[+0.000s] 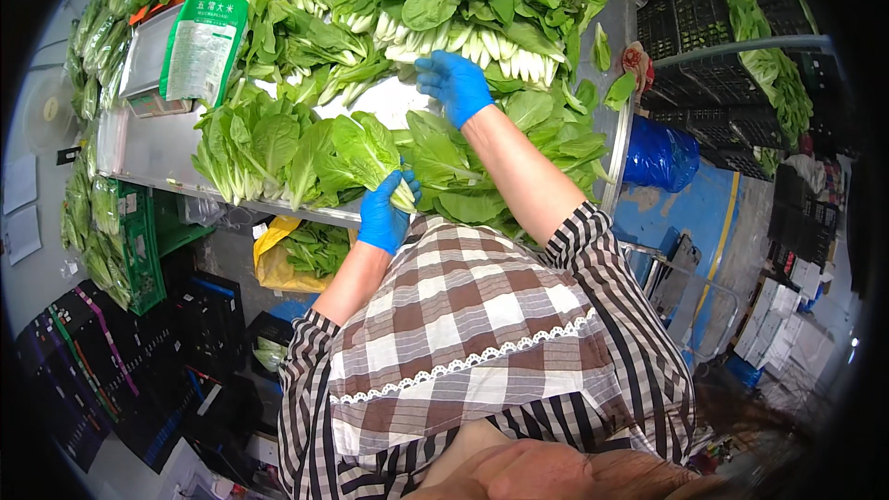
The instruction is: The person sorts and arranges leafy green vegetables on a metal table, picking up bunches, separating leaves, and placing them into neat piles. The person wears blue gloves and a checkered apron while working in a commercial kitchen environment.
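Both of my hands wear blue gloves. My left hand (384, 215), close to the table's near edge, is closed around the white stem end of a leafy green cabbage (363, 153); its leaves point up and away from me. Farther off, my right hand (456, 85) is stretched out beside the white stems of a big pile of leafy greens (482, 42). Its fingers are somewhat apart, and nothing shows in them. Between the hands lies a bare white patch (394, 100) of the tabletop. More loose greens (250, 134) lie along the near edge.
A green-and-white printed bag (204, 48) stands against a scale (153, 51) at the left. Bagged greens hang over a green crate (139, 255) there. Black crates (690, 32) stack up on the right, near a blue plastic bundle (659, 153). Below the table sits a yellow bag (278, 259).
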Available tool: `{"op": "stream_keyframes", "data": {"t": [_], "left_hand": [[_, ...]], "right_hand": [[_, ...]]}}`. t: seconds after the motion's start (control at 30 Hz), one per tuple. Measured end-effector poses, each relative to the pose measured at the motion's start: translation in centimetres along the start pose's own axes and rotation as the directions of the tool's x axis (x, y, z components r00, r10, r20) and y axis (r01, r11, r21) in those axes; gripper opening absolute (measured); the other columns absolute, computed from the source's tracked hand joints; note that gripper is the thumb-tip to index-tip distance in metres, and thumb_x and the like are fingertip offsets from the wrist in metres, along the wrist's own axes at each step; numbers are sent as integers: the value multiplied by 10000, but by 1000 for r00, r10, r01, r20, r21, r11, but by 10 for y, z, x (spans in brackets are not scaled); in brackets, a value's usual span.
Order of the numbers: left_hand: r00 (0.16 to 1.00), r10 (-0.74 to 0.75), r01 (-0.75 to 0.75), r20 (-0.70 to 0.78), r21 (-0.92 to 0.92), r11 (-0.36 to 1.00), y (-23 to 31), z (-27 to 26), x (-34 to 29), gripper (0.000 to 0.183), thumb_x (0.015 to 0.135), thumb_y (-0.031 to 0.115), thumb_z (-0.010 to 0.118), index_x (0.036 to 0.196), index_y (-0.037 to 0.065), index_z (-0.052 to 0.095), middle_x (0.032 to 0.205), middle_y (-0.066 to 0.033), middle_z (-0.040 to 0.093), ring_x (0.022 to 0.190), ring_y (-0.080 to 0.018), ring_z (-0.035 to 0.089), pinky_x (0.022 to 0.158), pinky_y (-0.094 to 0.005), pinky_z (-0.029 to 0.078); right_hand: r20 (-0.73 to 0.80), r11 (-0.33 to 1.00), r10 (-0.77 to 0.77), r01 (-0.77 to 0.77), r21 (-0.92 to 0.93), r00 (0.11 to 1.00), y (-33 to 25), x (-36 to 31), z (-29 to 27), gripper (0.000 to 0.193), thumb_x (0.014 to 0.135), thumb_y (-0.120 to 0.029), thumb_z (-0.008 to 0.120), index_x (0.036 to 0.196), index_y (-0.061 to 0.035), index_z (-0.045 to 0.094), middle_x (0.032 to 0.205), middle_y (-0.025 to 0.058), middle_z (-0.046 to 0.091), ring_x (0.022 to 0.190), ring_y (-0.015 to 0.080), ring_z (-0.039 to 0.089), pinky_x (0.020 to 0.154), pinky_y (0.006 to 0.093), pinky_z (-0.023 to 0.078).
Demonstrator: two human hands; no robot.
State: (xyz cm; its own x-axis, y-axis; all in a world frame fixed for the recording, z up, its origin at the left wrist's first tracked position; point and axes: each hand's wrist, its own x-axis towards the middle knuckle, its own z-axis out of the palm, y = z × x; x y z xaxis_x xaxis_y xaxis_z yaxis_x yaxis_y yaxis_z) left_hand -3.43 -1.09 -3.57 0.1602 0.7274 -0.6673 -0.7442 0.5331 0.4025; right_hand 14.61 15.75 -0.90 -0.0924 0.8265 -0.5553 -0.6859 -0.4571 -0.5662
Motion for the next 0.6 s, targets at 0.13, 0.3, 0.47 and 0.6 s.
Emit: {"op": "stream_keyframes", "data": {"t": [0.13, 0.3, 0.47, 0.6], "left_hand": [[1000, 4, -4, -7, 41, 999, -2, 1, 1, 297, 899, 142, 616, 1176, 67, 543, 975, -102, 649, 844, -231, 630, 745, -373, 527], [1000, 16, -17, 14, 53, 998, 0, 3, 0, 294, 906, 144, 607, 1180, 66, 539, 986, -108, 650, 856, -232, 630, 747, -374, 525], [1000, 23, -22, -8, 78, 997, 1, 8, -4, 296, 917, 148, 589, 1195, 63, 534, 1000, -109, 653, 859, -226, 630, 759, -366, 522], [999, 28, -30, 16, 79, 996, -1, 3, -2, 304, 920, 153, 584, 1205, 61, 533, 1008, -107, 655, 863, -221, 630, 767, -360, 522]], "right_hand": [[54, 958, -20, 4, 285, 998, 7, 6, 2, 151, 908, -211, 573, 992, -86, 583, 932, 103, 669, 653, 209, 602, 653, 364, 526], [-12, 950, -91, 90, 298, 996, 18, 16, 24, 195, 903, -229, 582, 1053, -107, 560, 950, 103, 667, 636, 190, 586, 622, 344, 505], [-71, 955, -149, 162, 249, 986, 21, 20, 36, 263, 902, -230, 593, 1123, -109, 521, 981, 106, 667, 640, 184, 600, 585, 329, 504], [-147, 981, -94, 116, 153, 985, 19, 18, 30, 268, 912, -261, 597, 1109, -89, 536, 954, 103, 670, 637, 182, 610, 573, 322, 510]]}}
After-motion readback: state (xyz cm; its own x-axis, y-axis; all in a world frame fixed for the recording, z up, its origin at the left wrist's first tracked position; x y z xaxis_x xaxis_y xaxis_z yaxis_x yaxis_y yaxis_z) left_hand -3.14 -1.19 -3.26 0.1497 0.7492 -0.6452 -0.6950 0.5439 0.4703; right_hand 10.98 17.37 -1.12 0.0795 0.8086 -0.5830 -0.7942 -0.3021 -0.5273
